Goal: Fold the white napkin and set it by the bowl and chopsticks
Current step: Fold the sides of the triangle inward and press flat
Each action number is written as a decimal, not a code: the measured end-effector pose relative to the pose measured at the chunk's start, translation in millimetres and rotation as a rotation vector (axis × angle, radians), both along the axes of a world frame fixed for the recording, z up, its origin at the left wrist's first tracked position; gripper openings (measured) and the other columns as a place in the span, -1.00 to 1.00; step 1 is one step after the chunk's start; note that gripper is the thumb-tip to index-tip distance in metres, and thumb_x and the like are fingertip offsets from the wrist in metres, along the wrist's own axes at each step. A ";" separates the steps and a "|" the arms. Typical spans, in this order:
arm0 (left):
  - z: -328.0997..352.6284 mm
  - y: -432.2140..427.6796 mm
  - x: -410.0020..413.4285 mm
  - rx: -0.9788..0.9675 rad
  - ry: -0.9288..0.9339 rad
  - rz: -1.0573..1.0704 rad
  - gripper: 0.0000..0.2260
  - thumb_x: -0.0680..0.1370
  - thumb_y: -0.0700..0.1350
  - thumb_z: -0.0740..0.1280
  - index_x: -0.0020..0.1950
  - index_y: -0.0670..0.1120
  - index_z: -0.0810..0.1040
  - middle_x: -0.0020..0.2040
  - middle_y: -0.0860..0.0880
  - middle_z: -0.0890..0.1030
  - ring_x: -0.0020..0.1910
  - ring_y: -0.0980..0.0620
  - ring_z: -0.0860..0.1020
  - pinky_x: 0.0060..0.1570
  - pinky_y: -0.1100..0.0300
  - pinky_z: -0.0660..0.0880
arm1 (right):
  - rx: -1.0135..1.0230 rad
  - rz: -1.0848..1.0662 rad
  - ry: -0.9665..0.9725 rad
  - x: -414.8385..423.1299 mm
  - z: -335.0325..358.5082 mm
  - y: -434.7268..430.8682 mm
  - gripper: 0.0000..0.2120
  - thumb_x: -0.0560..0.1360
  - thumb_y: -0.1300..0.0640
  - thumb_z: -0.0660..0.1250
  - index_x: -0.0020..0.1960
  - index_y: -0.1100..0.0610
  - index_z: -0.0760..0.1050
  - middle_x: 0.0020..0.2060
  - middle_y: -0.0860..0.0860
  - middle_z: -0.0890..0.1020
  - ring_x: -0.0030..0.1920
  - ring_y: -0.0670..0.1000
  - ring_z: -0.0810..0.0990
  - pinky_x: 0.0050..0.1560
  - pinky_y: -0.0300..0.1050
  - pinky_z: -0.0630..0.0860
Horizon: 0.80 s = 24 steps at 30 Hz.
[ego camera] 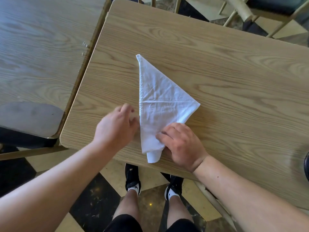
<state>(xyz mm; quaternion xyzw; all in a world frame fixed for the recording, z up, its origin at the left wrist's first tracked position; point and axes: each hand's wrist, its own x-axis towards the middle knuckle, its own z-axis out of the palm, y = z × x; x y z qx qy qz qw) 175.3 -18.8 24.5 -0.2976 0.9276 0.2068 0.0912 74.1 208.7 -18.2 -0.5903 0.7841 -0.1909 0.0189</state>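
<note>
Both forearms reach over the table edge to the napkin, which lies as a folded triangle near that edge. Right hand presses flat on the napkin's near corner, probably pinning the layers, while the left hand, blurred and loosely curled just beside the napkin's left side, grips nothing. Neither bowl nor chopsticks is visible.

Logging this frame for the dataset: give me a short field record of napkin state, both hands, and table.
napkin: white, folded into a triangle, flat on the table, near tip at the table's near edge
left hand: blurred, beside the napkin's left edge, contact unclear
right hand: pressing on the napkin's near right part
table: light wood
bowl, chopsticks: not in view
</note>
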 end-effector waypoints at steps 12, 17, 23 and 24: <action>-42.0 -58.3 -16.2 -0.247 0.228 -0.612 -0.58 0.62 0.12 0.32 0.48 0.11 0.56 0.57 -0.21 0.42 0.51 -0.31 0.41 0.51 -0.35 0.31 | 0.071 0.230 0.014 1.7 7.6 -7.0 -0.85 0.48 0.17 0.37 0.03 0.09 0.64 -0.04 0.10 0.61 -0.03 0.19 0.60 0.05 0.15 0.56; -51.8 -55.4 -17.1 -0.192 0.275 -0.588 -0.58 0.63 0.12 0.26 0.48 0.09 0.57 0.61 -0.25 0.37 0.60 -0.31 0.34 0.59 -0.35 0.17 | 0.068 0.114 -0.253 -16.8 26.1 -26.6 -0.83 0.58 0.14 0.28 0.05 0.17 0.61 -0.06 0.08 0.63 -0.06 0.16 0.58 0.02 0.10 0.54; -50.9 -56.2 -27.1 -0.154 0.323 -0.507 -0.63 0.62 0.05 0.25 0.35 -0.05 0.63 0.56 -0.16 0.47 0.56 -0.25 0.41 0.56 -0.34 0.23 | -0.022 -0.200 -0.398 -59.3 57.7 -79.7 -0.89 0.60 0.15 0.34 -0.06 0.18 0.53 -0.23 -0.06 0.52 -0.17 0.03 0.46 -0.12 -0.16 0.30; -50.3 -55.9 -30.6 -0.155 0.331 -0.484 -0.65 0.62 0.00 0.23 0.32 -0.08 0.64 0.54 -0.15 0.49 0.56 -0.24 0.41 0.57 -0.32 0.23 | -0.013 -0.233 -0.447 -67.9 60.8 -88.3 -0.89 0.61 0.14 0.34 -0.06 0.17 0.52 -0.23 -0.03 0.53 -0.18 0.04 0.46 -0.15 -0.10 0.34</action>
